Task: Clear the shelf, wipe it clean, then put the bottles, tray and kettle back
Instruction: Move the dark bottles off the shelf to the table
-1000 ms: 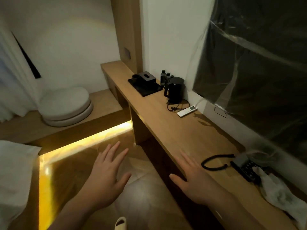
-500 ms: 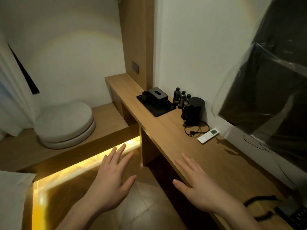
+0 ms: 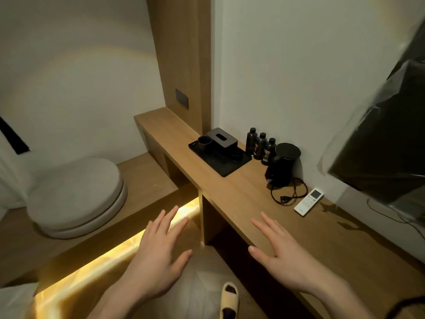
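Note:
A long wooden shelf (image 3: 234, 194) runs along the white wall. On it lies a black tray (image 3: 224, 165) carrying a dark cup (image 3: 204, 142) and a black tissue box (image 3: 222, 140). Three dark bottles (image 3: 261, 146) stand in a row by the wall, and a black kettle (image 3: 281, 165) stands just right of them with its cord (image 3: 288, 194) coiled in front. My left hand (image 3: 161, 252) hovers flat over the floor, holding nothing. My right hand (image 3: 279, 254) is spread above the shelf's near edge, also holding nothing.
A white remote (image 3: 308, 201) lies right of the cord. A dark plastic-wrapped screen (image 3: 388, 139) hangs at the right. Round cushions (image 3: 76, 196) sit on a low wooden platform at left, lit below by a yellow strip. A slipper (image 3: 228, 300) shows on the floor.
The view has shifted left and closer to the tray, bottles and kettle; the phone and cloth at the right have left the frame. Both hands stay spread and hold nothing.

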